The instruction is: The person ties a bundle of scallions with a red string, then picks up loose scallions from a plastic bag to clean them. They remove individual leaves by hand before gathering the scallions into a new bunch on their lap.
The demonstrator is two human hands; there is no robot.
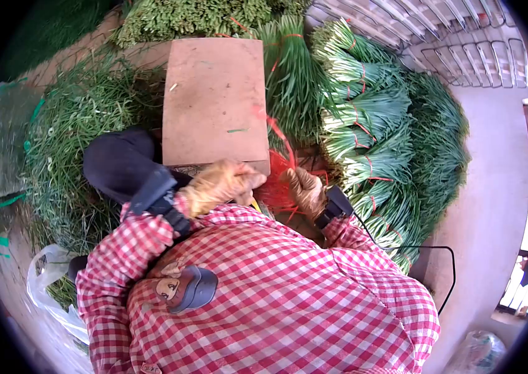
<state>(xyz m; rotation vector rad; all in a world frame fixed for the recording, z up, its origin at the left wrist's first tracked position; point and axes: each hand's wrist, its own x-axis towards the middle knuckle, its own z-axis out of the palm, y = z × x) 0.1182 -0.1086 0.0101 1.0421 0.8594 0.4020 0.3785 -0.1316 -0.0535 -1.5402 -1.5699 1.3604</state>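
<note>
My right hand [306, 190], in a brownish glove, is closed with thumb and fingertips together on a red plastic tie [286, 144]. The tie arcs up from the fingers toward the board's right edge. My left hand [223, 187], in a yellowish glove, is at the near edge of a flat brown board [214, 103]. Its fingers are curled together and slightly blurred; whatever they hold does not show. Between and just beyond my hands lies a tangle of red ties [278, 187]. A few green scraps lie on the board.
Tied bundles of green stalks [364, 121] are stacked at the right, with another bundle [292, 81] beside the board. A loose green heap [83, 118] lies left, near a white plastic bag [52, 280]. Metal racks [476, 62] stand at the upper right.
</note>
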